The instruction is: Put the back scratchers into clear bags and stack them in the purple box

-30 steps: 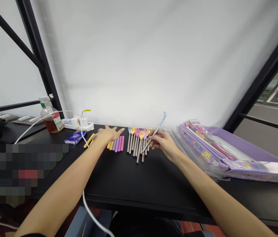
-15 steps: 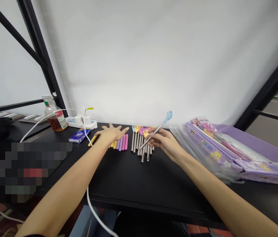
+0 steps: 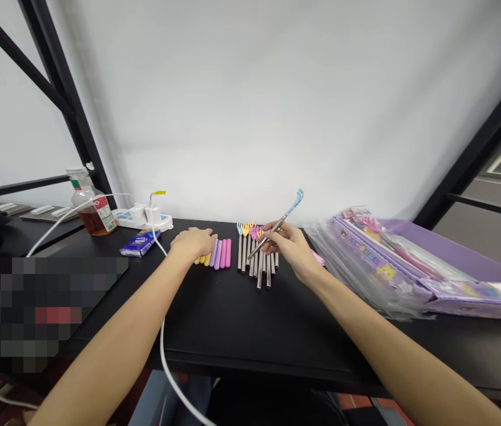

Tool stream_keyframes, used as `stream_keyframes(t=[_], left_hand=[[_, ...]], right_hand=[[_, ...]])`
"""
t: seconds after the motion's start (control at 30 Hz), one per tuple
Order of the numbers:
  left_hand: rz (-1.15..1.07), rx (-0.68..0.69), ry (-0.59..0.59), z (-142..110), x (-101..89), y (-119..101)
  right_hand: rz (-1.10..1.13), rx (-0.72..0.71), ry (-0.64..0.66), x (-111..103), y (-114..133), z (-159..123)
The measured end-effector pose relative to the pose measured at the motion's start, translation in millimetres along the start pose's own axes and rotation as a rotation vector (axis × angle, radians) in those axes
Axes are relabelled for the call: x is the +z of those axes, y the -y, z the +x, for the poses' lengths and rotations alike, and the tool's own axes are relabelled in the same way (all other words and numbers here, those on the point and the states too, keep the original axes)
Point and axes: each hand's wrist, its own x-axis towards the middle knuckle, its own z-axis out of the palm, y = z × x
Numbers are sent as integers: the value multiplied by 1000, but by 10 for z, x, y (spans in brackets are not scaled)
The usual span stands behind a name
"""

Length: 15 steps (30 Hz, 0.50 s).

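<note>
My right hand (image 3: 288,244) grips a back scratcher by its metal rod. Its light blue hand-shaped head (image 3: 297,201) points up and right, and the rod slants down left over a row of other back scratchers (image 3: 254,260). These have bare metal rods towards me and blue, yellow and pink heads towards the wall. My left hand (image 3: 193,241) is low over the left end of a row of coloured handles (image 3: 219,254) in yellow, purple and pink. Its fingers are curled in and their tips are hidden, so what they hold cannot be seen.
On the right stand clear plastic sleeves (image 3: 348,266) and a purple printed box (image 3: 410,278) of packaged items. To the left are a blue packet (image 3: 140,242), a white power strip (image 3: 161,222), a jar of brown liquid (image 3: 95,216) and a white cable (image 3: 166,355) crossing the table edge.
My left hand has gone from spread fingers to curled ones, shifting slightly left. The loose yellow handle beside it is no longer visible. My right hand keeps the back scratcher, slightly further left.
</note>
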Motion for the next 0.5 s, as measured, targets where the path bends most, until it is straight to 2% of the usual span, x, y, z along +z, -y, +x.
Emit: stream_keyframes(t=[0.17, 0.3, 0.5], left_hand=[[51, 95, -50, -76, -153, 143], [76, 117, -26, -91, -257, 274], [138, 139, 15, -108, -251, 191]], right_hand=[[-24, 43, -18, -51, 23, -6], [-24, 40, 3, -60, 48, -9], [-15, 54, 12, -65, 25, -2]])
